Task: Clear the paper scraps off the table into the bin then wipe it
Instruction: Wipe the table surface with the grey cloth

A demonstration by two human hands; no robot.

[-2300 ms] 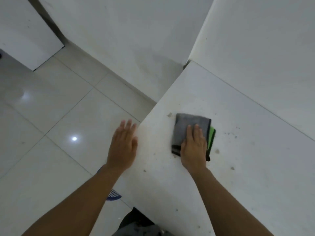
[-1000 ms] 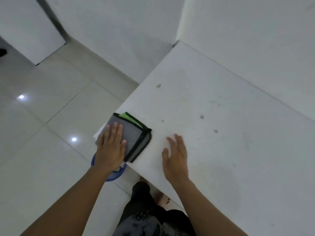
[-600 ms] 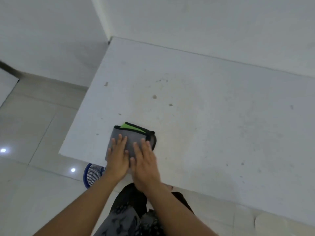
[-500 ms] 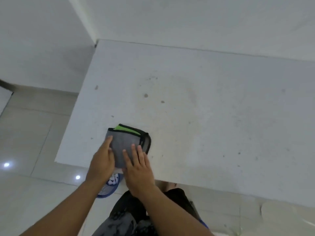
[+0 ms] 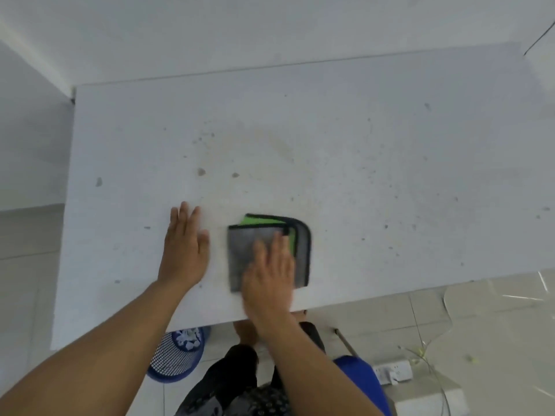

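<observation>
- Cloth (image 5: 240, 250): a folded grey wiping cloth with black edging and a green inner layer showing at its far edge; it lies flat on the worktop (image 5: 390, 175), close to the near edge.
- Right hand (image 5: 270, 274) lies palm down on the cloth with fingers stretched out flat, pressing rather than gripping; it looks blurred.
- Left hand (image 5: 184, 250) rests palm down on the bare worktop just to the left of the cloth, fingers extended and close together, with nothing in it and not touching the cloth.
- Worktop surface is white, marked with small dark specks and a few brownish spots (image 5: 201, 172) beyond the hands, plus a faint yellowish smear farther back.
- Bin (image 5: 175, 355): a blue mesh basket standing on the tiled floor below the worktop's near edge, partly hidden by the left forearm, with white paper scraps (image 5: 187, 339) visible inside.
- White power strip (image 5: 393, 374) lies on the floor to the right, near the person's legs.
</observation>
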